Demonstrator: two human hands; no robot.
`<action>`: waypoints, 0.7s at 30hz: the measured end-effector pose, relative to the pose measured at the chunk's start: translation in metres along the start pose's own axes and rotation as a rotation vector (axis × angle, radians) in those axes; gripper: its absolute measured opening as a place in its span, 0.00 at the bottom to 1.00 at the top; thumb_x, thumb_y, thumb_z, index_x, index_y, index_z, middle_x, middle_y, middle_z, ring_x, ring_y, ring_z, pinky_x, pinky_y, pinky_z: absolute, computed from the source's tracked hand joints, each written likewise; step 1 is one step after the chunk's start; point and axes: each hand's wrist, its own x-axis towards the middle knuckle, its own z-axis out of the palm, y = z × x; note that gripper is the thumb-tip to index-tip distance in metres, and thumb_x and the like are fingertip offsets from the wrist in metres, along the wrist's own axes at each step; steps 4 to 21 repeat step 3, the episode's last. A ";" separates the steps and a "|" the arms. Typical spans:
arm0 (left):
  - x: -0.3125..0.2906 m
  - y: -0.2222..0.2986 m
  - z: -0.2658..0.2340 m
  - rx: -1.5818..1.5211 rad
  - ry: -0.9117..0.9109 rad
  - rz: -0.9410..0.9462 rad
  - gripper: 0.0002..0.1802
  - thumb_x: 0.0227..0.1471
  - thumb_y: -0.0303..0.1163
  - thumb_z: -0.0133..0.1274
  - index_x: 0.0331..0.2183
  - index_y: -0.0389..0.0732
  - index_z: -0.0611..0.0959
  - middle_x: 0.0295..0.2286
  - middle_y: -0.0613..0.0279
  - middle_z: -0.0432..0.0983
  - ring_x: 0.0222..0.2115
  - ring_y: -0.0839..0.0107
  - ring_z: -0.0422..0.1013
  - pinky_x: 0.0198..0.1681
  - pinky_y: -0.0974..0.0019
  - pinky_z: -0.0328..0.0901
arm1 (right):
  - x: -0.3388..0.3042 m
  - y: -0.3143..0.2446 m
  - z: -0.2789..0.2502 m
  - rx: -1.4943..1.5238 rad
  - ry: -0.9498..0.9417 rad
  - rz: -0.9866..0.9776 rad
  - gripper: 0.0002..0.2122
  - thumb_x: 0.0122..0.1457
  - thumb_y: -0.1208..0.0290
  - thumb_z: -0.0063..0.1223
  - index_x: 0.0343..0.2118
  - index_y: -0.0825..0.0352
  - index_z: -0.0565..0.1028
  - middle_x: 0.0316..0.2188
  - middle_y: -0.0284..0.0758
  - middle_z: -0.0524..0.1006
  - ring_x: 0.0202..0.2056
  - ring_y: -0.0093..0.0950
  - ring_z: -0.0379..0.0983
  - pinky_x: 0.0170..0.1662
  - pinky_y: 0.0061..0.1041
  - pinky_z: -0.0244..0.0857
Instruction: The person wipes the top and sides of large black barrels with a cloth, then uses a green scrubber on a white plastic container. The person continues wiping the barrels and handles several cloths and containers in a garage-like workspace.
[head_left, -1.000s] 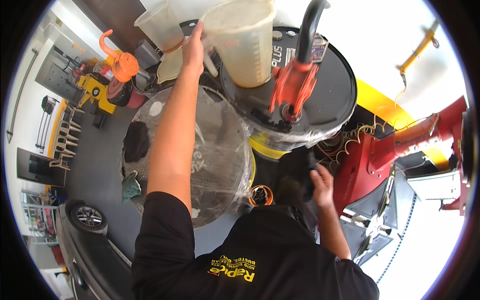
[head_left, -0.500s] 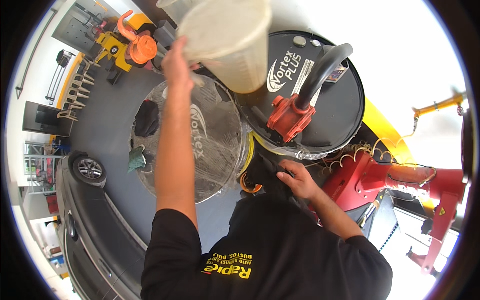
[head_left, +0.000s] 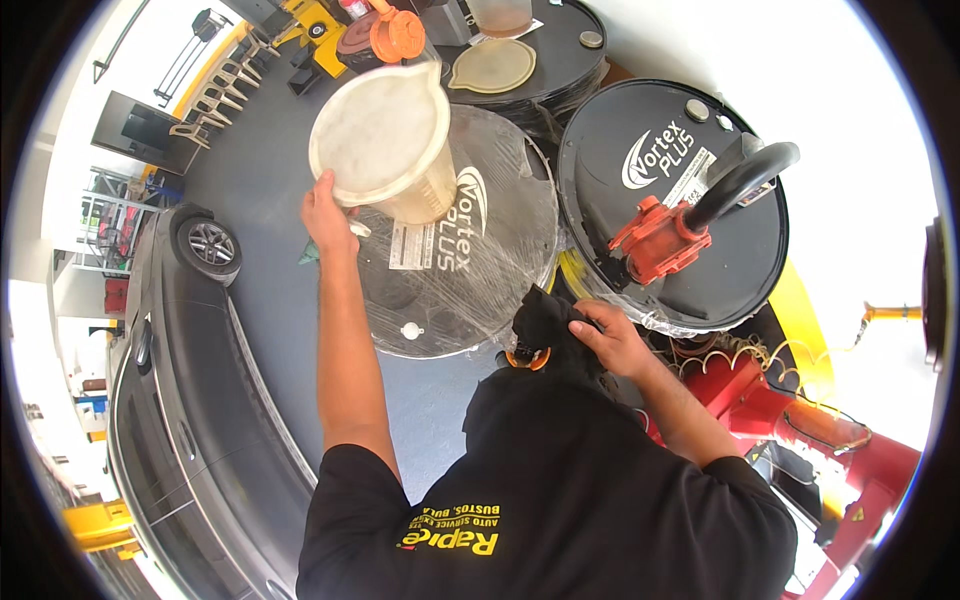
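Note:
My left hand (head_left: 330, 218) grips the side of a translucent plastic measuring jug (head_left: 432, 190) near its rim, and the handle is mostly hidden. A cloudy white lid (head_left: 378, 135) covers its top. The jug stands or hangs over a plastic-wrapped drum (head_left: 490, 290); whether its base touches the drum top cannot be told. Close to my body, my right hand (head_left: 608, 340) is closed on a black cloth (head_left: 548, 325). An orange-rimmed round object (head_left: 528, 357) shows just below that cloth.
To the right stands a black drum (head_left: 740, 240) bearing a red hand pump (head_left: 660, 240) with a black curved spout. Behind are another drum (head_left: 575, 50), a loose round lid (head_left: 495, 66) and a second jug (head_left: 502, 15). A dark car (head_left: 190, 400) is at left, a red machine (head_left: 830, 430) at right.
My left hand has brought the jug leftward and nearer, from beside the black drum to over the wrapped drum. The view has shifted. My right hand still holds the cloth, now raised slightly.

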 end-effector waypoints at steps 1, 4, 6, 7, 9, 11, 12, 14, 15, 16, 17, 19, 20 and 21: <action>0.000 -0.004 -0.004 -0.047 -0.016 -0.003 0.24 0.61 0.46 0.59 0.49 0.37 0.81 0.40 0.59 0.82 0.33 0.67 0.76 0.29 0.63 0.67 | 0.004 -0.001 0.000 -0.032 -0.013 0.013 0.11 0.71 0.67 0.56 0.37 0.73 0.74 0.33 0.37 0.74 0.36 0.30 0.69 0.43 0.31 0.65; 0.008 -0.016 -0.016 -0.142 -0.048 -0.014 0.26 0.61 0.47 0.59 0.50 0.36 0.81 0.41 0.59 0.82 0.34 0.67 0.76 0.29 0.62 0.67 | 0.009 -0.003 0.001 -0.070 -0.021 0.032 0.11 0.71 0.67 0.56 0.38 0.73 0.74 0.35 0.36 0.75 0.37 0.30 0.69 0.44 0.31 0.65; 0.008 -0.016 -0.016 -0.142 -0.048 -0.014 0.26 0.61 0.47 0.59 0.50 0.36 0.81 0.41 0.59 0.82 0.34 0.67 0.76 0.29 0.62 0.67 | 0.009 -0.003 0.001 -0.070 -0.021 0.032 0.11 0.71 0.67 0.56 0.38 0.73 0.74 0.35 0.36 0.75 0.37 0.30 0.69 0.44 0.31 0.65; 0.008 -0.016 -0.016 -0.142 -0.048 -0.014 0.26 0.61 0.47 0.59 0.50 0.36 0.81 0.41 0.59 0.82 0.34 0.67 0.76 0.29 0.62 0.67 | 0.009 -0.003 0.001 -0.070 -0.021 0.032 0.11 0.71 0.67 0.56 0.38 0.73 0.74 0.35 0.36 0.75 0.37 0.30 0.69 0.44 0.31 0.65; 0.008 -0.016 -0.016 -0.142 -0.048 -0.014 0.26 0.61 0.47 0.59 0.50 0.36 0.81 0.41 0.59 0.82 0.34 0.67 0.76 0.29 0.62 0.67 | 0.009 -0.003 0.001 -0.070 -0.021 0.032 0.11 0.71 0.67 0.56 0.38 0.73 0.74 0.35 0.36 0.75 0.37 0.30 0.69 0.44 0.31 0.65; 0.008 -0.016 -0.016 -0.142 -0.048 -0.014 0.26 0.61 0.47 0.59 0.50 0.36 0.81 0.41 0.59 0.82 0.34 0.67 0.76 0.29 0.62 0.67 | 0.009 -0.003 0.001 -0.070 -0.021 0.032 0.11 0.71 0.67 0.56 0.38 0.73 0.74 0.35 0.36 0.75 0.37 0.30 0.69 0.44 0.31 0.65; 0.008 -0.016 -0.016 -0.142 -0.048 -0.014 0.26 0.61 0.47 0.59 0.50 0.36 0.81 0.41 0.59 0.82 0.34 0.67 0.76 0.29 0.62 0.67 | 0.009 -0.003 0.001 -0.070 -0.021 0.032 0.11 0.71 0.67 0.56 0.38 0.73 0.74 0.35 0.36 0.75 0.37 0.30 0.69 0.44 0.31 0.65; 0.008 -0.016 -0.016 -0.142 -0.048 -0.014 0.26 0.61 0.47 0.59 0.50 0.36 0.81 0.41 0.59 0.82 0.34 0.67 0.76 0.29 0.62 0.67 | 0.009 -0.003 0.001 -0.070 -0.021 0.032 0.11 0.71 0.67 0.56 0.38 0.73 0.74 0.35 0.36 0.75 0.37 0.30 0.69 0.44 0.31 0.65; 0.008 -0.016 -0.016 -0.142 -0.048 -0.014 0.26 0.61 0.47 0.59 0.50 0.36 0.81 0.41 0.59 0.82 0.34 0.67 0.76 0.29 0.62 0.67 | 0.009 -0.003 0.001 -0.070 -0.021 0.032 0.11 0.71 0.67 0.56 0.38 0.73 0.74 0.35 0.36 0.75 0.37 0.30 0.69 0.44 0.31 0.65; 0.008 -0.016 -0.016 -0.142 -0.048 -0.014 0.26 0.61 0.47 0.59 0.50 0.36 0.81 0.41 0.59 0.82 0.34 0.67 0.76 0.29 0.62 0.67 | 0.009 -0.003 0.001 -0.070 -0.021 0.032 0.11 0.71 0.67 0.56 0.38 0.73 0.74 0.35 0.36 0.75 0.37 0.30 0.69 0.44 0.31 0.65; 0.008 -0.016 -0.016 -0.142 -0.048 -0.014 0.26 0.61 0.47 0.59 0.50 0.36 0.81 0.41 0.59 0.82 0.34 0.67 0.76 0.29 0.62 0.67 | 0.009 -0.003 0.001 -0.070 -0.021 0.032 0.11 0.71 0.67 0.56 0.38 0.73 0.74 0.35 0.36 0.75 0.37 0.30 0.69 0.44 0.31 0.65; 0.008 -0.016 -0.016 -0.142 -0.048 -0.014 0.26 0.61 0.47 0.59 0.50 0.36 0.81 0.41 0.59 0.82 0.34 0.67 0.76 0.29 0.62 0.67 | 0.009 -0.003 0.001 -0.070 -0.021 0.032 0.11 0.71 0.67 0.56 0.38 0.73 0.74 0.35 0.36 0.75 0.37 0.30 0.69 0.44 0.31 0.65; 0.008 -0.016 -0.016 -0.142 -0.048 -0.014 0.26 0.61 0.47 0.59 0.50 0.36 0.81 0.41 0.59 0.82 0.34 0.67 0.76 0.29 0.62 0.67 | 0.009 -0.003 0.001 -0.070 -0.021 0.032 0.11 0.71 0.67 0.56 0.38 0.73 0.74 0.35 0.36 0.75 0.37 0.30 0.69 0.44 0.31 0.65; 0.008 -0.016 -0.016 -0.142 -0.048 -0.014 0.26 0.61 0.47 0.59 0.50 0.36 0.81 0.41 0.59 0.82 0.34 0.67 0.76 0.29 0.62 0.67 | 0.009 -0.003 0.001 -0.070 -0.021 0.032 0.11 0.71 0.67 0.56 0.38 0.73 0.74 0.35 0.36 0.75 0.37 0.30 0.69 0.44 0.31 0.65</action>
